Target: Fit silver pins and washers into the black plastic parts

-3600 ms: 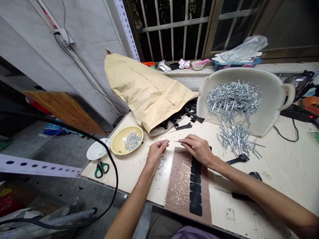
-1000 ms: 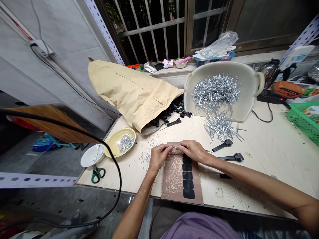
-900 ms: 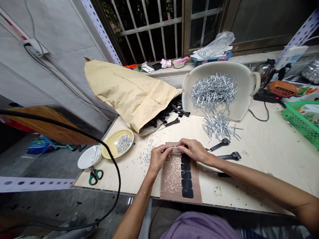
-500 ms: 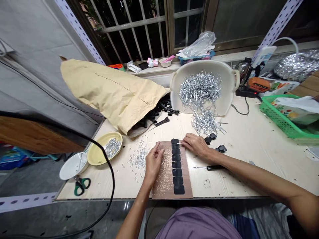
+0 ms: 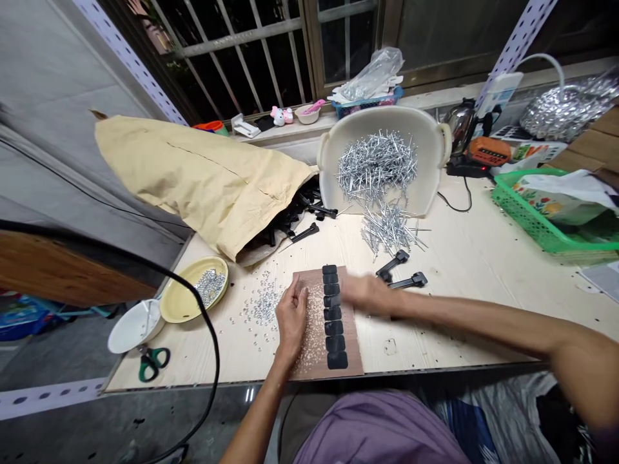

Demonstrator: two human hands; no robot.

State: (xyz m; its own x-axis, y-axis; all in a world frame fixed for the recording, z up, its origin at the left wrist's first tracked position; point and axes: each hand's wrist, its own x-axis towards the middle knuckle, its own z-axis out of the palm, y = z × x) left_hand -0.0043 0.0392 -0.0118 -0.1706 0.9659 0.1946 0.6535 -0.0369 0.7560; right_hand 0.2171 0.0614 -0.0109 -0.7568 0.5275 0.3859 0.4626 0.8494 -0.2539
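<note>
Against the left edge of a brown board [image 5: 351, 335] rests my left hand [image 5: 291, 322], its thumb a little apart from its fingers. Several black rounded-square pieces [image 5: 333, 327] form a column along the board, and pale specks cover the wood left of them. My right hand [image 5: 368, 294] is smeared by motion at the column's right side; I cannot make out its fingers or anything in them. Just beyond that forearm lie black long-stemmed parts [image 5: 409, 281] with square heads. Small clear beads [image 5: 265, 306] are scattered left of my left hand.
A tilted white basin [image 5: 430, 183] spills metal pins [image 5: 387, 225] onto the table. Black parts stick out of a paper sack [image 5: 207, 187]. At left are a yellow dish [image 5: 176, 296], a white bowl [image 5: 126, 330] and scissors [image 5: 153, 363]; at right stands a green basket [image 5: 536, 222].
My right hand has moved down along the column from near its top and is now blurred. Its forearm now covers the thin black-handled tool. My left hand stays at the board; the view has shifted slightly.
</note>
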